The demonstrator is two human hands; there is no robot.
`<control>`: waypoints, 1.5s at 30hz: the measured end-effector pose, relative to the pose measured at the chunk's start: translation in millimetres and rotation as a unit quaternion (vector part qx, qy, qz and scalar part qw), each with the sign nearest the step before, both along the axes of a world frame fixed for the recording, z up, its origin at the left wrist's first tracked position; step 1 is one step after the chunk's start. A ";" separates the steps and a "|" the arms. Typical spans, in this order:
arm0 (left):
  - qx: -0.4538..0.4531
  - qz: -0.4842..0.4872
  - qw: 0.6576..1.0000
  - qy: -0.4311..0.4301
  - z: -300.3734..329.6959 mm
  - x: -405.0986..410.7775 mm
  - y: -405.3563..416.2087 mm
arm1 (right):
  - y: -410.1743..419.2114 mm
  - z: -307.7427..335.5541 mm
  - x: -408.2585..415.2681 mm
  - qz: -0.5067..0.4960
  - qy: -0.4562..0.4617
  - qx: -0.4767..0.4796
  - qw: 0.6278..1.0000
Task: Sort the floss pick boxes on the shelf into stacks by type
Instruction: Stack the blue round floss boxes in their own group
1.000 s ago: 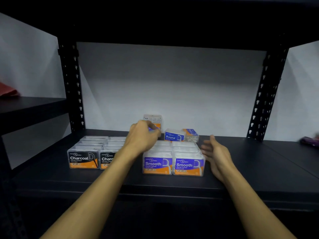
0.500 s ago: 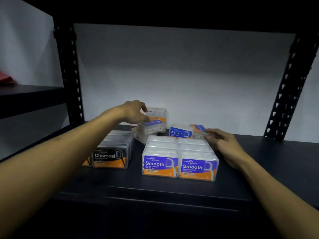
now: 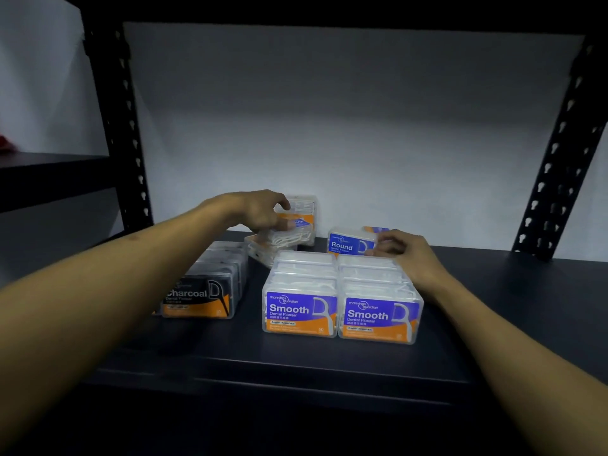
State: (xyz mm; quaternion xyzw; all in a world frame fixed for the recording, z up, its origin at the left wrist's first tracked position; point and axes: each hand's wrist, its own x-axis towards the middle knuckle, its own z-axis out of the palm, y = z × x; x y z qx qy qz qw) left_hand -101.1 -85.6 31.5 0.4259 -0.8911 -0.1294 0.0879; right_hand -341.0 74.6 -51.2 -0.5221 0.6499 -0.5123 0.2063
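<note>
Clear floss pick boxes sit on a black shelf [image 3: 493,324]. Two rows of "Smooth" boxes [image 3: 339,311] stand front centre. A row of black "Charcoal" boxes [image 3: 205,291] stands to their left. Behind, my left hand [image 3: 260,210] grips a tilted clear box [image 3: 292,233] lifted over another loose box [image 3: 260,250]; one more box [image 3: 304,207] leans upright against the back wall. My right hand [image 3: 403,255] has its fingers on the right side of a "Round" box [image 3: 348,241] behind the Smooth rows.
Black perforated uprights stand at back left [image 3: 128,133] and back right [image 3: 556,166]. A white wall closes the back. A second dark shelf [image 3: 49,172] lies to the left with something red at its edge.
The view has moved closer. My left hand has tilted its box a little lower. My right hand has closed onto the Round box from the right.
</note>
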 end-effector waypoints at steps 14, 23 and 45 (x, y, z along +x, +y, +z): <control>-0.088 0.000 0.994 0.071 17.0 -0.3 25.7 | 85.9 -4.7 -5.4 -0.153 0.115 -0.042 0.981; -0.131 -0.157 0.955 0.213 55.5 -26.6 120.2 | 166.6 -7.7 -5.4 -0.183 0.127 -0.030 0.974; 0.001 -0.136 0.956 0.261 34.9 -108.2 188.9 | 213.2 2.3 -20.5 -0.237 0.119 -0.001 0.964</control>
